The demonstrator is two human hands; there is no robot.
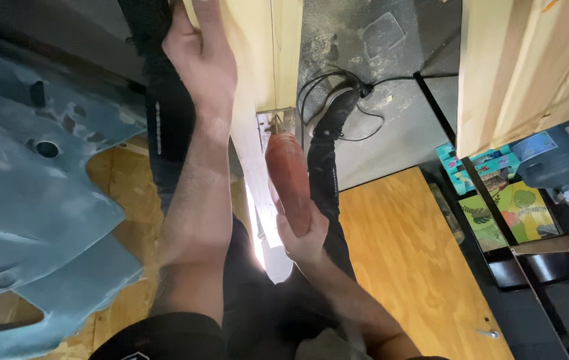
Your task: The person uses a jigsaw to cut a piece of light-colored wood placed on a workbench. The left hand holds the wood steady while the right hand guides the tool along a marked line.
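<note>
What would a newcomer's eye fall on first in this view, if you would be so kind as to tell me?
Probably the red power saw at the centre, gripped by the right hand with its front against the pale wooden board. Next, the left hand at the top, pressed flat on that board with the forearm running down the frame. Also striking are the blue moulded panels filling the left side.
</note>
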